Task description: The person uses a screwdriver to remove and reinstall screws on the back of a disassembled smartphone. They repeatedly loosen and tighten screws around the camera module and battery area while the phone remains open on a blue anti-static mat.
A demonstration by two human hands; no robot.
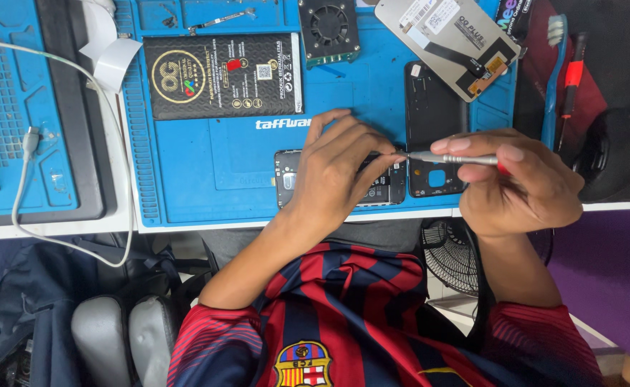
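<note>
In the head view, the person's left hand (pixel 336 168) lay palm down over an opened dark smartphone with its back removed (pixel 383 188), fingers spread and bent, pressing on the phone rather than closing around it. The phone rested near the front edge of a bright blue silicone work mat (pixel 186 158), its camera end showing to the left of the hand.

The right hand (pixel 516 183) was closed around a slim silver metal screwdriver with a red end (pixel 452 158), held level between thumb and fingers. Its tip pointed left and met the left fingertips (pixel 394 154) above the phone's upper right corner.

Just right of the phone lay a black plastic back cover (pixel 430 107), upright on the mat and partly behind the screwdriver. Farther up were a flat black rectangular package with a gold emblem (pixel 222 75), a small black square cooling fan (pixel 328 29), and a grey replacement screen panel with a flex cable (pixel 447 43). A blue toothbrush (pixel 553 64) stood along the mat's right edge. A white cable (pixel 25 172) looped over the left side of the white table (pixel 50 228).
</note>
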